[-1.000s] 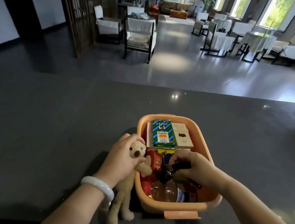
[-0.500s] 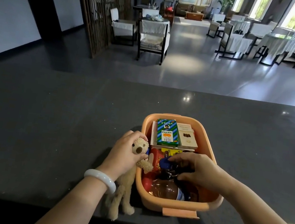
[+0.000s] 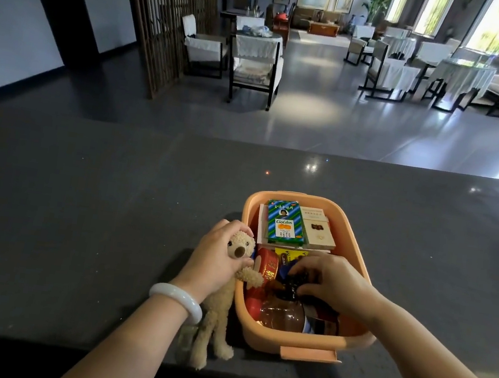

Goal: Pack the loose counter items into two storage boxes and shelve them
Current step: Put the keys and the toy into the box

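Note:
An orange storage box (image 3: 358,252) stands on the dark counter (image 3: 94,215). Inside it lie a green-and-blue striped carton (image 3: 285,224), a white carton (image 3: 316,228), a red tin (image 3: 268,263), a yellow pack (image 3: 288,253) and a clear bottle (image 3: 284,317) with a red cap. My left hand (image 3: 215,261) grips the head of a beige teddy bear (image 3: 218,312) that hangs down the box's left outer wall. My right hand (image 3: 330,280) is inside the box, fingers curled round a small dark object (image 3: 287,285) that I cannot identify.
Beyond the counter's far edge lies a glossy grey floor with white-covered chairs (image 3: 257,58) and tables (image 3: 462,77). A wooden lattice screen (image 3: 166,17) stands at the left. A dark ledge (image 3: 88,371) runs along the counter's near edge.
My right hand has shifted slightly inside the box with the dark object. The left hand and the teddy bear have stayed in place beside the box.

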